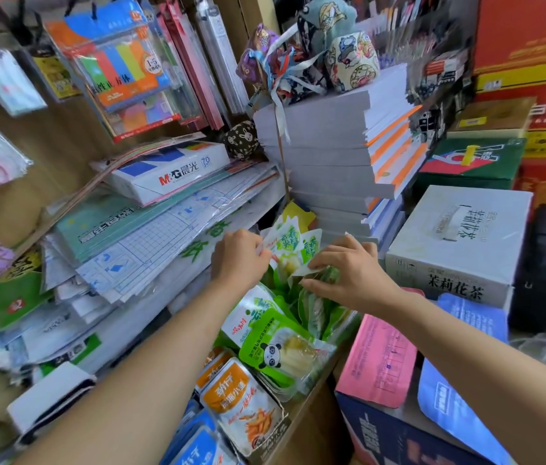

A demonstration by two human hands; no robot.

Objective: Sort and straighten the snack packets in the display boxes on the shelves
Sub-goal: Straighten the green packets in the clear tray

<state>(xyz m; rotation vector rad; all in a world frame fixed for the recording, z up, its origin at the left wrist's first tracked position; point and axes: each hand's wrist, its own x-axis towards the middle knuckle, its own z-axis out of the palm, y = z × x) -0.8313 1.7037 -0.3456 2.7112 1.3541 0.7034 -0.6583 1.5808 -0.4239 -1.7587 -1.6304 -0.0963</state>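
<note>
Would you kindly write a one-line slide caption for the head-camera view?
Left hand and right hand pinch green snack packets in the display box, with a tall stack of white books behind.

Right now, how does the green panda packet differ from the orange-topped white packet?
The green plastic panda packet has a clear window showing pale food; the orange-topped white plastic packet shows printed orange strips. The green one lies farther up the cardboard box, the orange-topped one nearer the camera. Both lie face up in it.

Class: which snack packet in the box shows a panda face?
The green packet lying flat just beyond the orange packets; none of the others shows a panda.
</note>
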